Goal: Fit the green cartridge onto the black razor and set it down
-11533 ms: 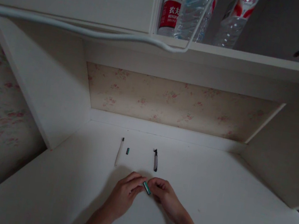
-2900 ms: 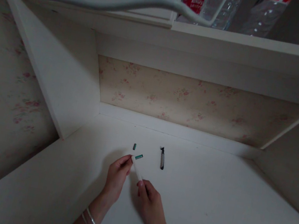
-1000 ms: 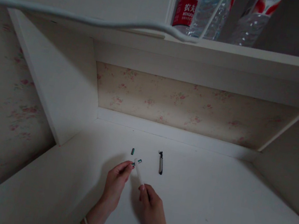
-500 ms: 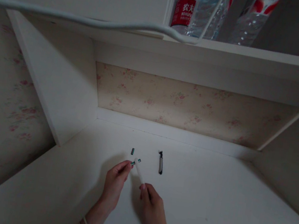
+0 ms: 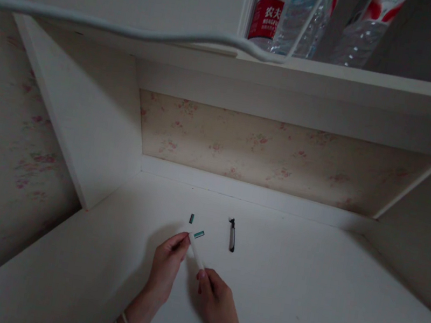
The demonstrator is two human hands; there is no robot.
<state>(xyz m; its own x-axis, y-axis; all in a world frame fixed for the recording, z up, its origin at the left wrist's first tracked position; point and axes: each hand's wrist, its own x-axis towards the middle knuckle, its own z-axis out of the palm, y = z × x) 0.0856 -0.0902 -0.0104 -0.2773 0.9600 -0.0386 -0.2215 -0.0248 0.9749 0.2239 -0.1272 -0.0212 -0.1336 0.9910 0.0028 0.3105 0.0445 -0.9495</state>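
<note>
Head view: both hands' fingers pinch one white stick; two green caps, one black pen.

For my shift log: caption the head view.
Both hands, left hand and right hand, hold a white stick near a green piece.

two green caps, one white stick, one black handle, three bottles.

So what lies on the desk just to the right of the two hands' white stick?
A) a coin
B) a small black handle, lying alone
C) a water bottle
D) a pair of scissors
B: the small black handle lies alone on the white desk, right of the white stick held between left hand and right hand.
</note>
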